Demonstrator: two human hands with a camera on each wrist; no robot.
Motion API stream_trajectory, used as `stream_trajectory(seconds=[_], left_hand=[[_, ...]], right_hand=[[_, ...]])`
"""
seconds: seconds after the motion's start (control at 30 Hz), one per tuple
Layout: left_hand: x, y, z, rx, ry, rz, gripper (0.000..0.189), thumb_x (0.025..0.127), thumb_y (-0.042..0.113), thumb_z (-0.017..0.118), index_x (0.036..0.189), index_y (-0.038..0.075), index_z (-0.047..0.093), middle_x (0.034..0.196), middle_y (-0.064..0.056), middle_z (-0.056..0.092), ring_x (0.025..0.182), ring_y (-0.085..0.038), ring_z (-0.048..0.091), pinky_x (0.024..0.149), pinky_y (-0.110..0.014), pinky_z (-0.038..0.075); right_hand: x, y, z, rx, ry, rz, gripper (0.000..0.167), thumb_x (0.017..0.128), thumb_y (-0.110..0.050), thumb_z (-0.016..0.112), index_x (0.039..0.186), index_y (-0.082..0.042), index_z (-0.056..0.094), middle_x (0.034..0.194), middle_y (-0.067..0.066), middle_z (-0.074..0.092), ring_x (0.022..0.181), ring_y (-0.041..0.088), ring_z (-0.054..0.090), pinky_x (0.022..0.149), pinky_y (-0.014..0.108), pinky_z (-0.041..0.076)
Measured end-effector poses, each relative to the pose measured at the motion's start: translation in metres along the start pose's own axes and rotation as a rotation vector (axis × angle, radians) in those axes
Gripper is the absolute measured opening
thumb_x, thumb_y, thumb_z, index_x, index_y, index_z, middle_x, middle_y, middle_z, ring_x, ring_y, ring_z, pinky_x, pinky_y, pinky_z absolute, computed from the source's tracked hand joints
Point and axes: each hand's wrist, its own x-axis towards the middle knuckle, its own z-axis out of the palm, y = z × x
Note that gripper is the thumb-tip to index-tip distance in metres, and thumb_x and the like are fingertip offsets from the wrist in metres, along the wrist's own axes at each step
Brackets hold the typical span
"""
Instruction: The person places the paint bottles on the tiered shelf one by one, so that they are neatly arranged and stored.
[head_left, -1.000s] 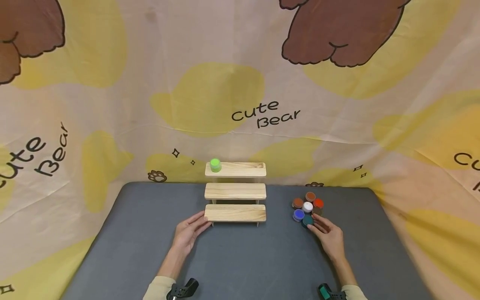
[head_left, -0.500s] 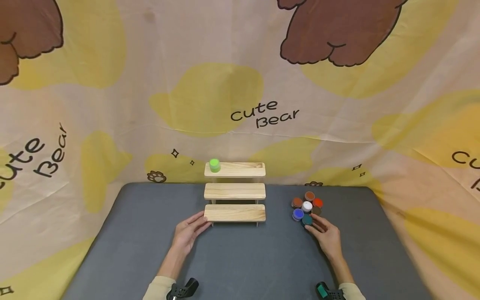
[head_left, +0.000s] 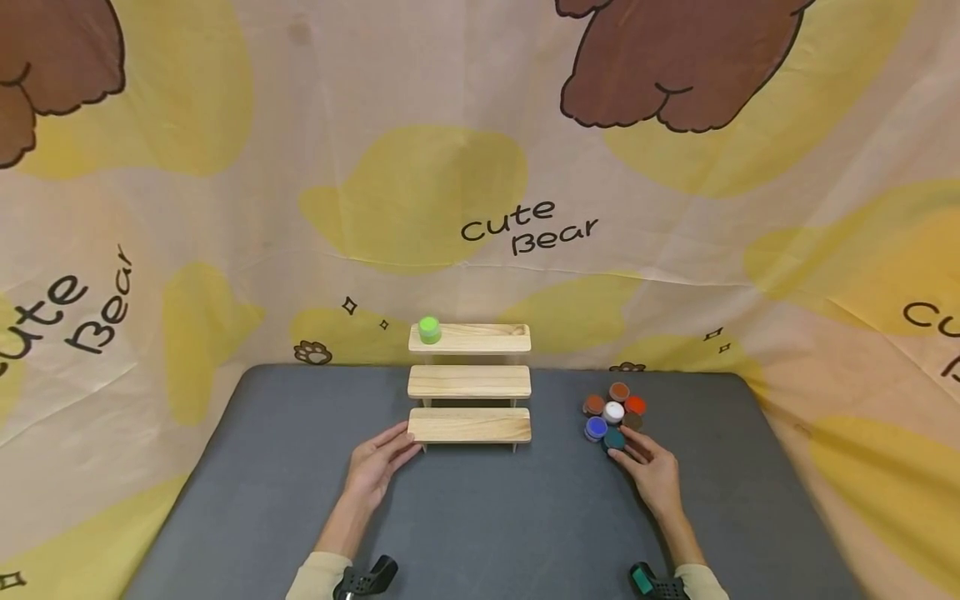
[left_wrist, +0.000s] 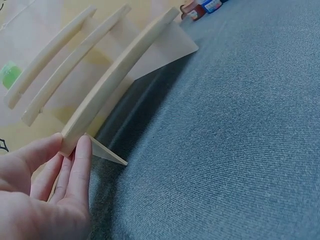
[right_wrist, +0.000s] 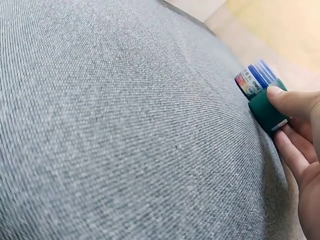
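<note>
A three-step wooden display stand (head_left: pixel 468 425) is on the table, with a light-green paint jar (head_left: pixel 430 331) at the left of its top step. My left hand (head_left: pixel 372 473) pinches the left end of the lowest step; in the left wrist view the thumb (left_wrist: pixel 42 150) lies on one side of the board and the fingers on the other. To the right, my right hand (head_left: pixel 655 479) pinches a dark green paint jar (right_wrist: pixel 267 110) at the near side of a cluster of jars. A blue paint jar (right_wrist: pixel 252 82) stands right beside it.
Around a white jar (head_left: pixel 613 412) stand two reddish-brown jars (head_left: pixel 618 391), a red jar (head_left: pixel 635 405) and a dark brown jar (head_left: pixel 632 421), partly behind my fingers. A patterned cloth (head_left: pixel 465 167) hangs behind the grey table (head_left: pixel 480 525).
My right hand has shifted slightly to the left at the dark green jar. The left hand stays on the stand, and the jars and stand keep their places.
</note>
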Motion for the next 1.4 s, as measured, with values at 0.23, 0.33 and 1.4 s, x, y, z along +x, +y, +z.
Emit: stream_trajectory(seconds=[0.23,0.33,1.4], left_hand=[[0.001,0.002,0.0,0.002,-0.008,0.006,0.048,0.089,-0.006,0.066,0.133,-0.013,0.051,0.139,-0.03,0.047,0.099,-0.021,0.069,0.095,-0.034,0.058],[0.0,0.004,0.0,-0.01,-0.01,0.015,0.048,0.089,-0.007,0.065,0.134,-0.015,0.049,0.138,-0.032,0.047,0.098,-0.021,0.069,0.095,-0.034,0.058],[-0.001,0.001,0.0,-0.035,-0.004,-0.001,0.048,0.09,-0.009,0.064,0.135,-0.014,0.049,0.139,-0.032,0.046,0.095,-0.018,0.07,0.096,-0.033,0.058]], right_hand=[[0.0,-0.009,-0.002,-0.005,0.012,0.003,0.046,0.079,0.001,0.08,0.123,0.003,0.066,0.125,0.022,0.062,0.094,-0.009,0.06,0.082,0.008,0.056],[0.001,-0.015,-0.004,0.005,0.014,-0.007,0.046,0.08,0.001,0.079,0.123,0.004,0.066,0.124,0.024,0.062,0.092,-0.009,0.06,0.08,0.008,0.057],[0.034,-0.063,-0.002,0.002,-0.056,-0.074,0.048,0.084,-0.013,0.079,0.127,0.0,0.064,0.128,0.017,0.062,0.106,0.012,0.066,0.083,0.01,0.057]])
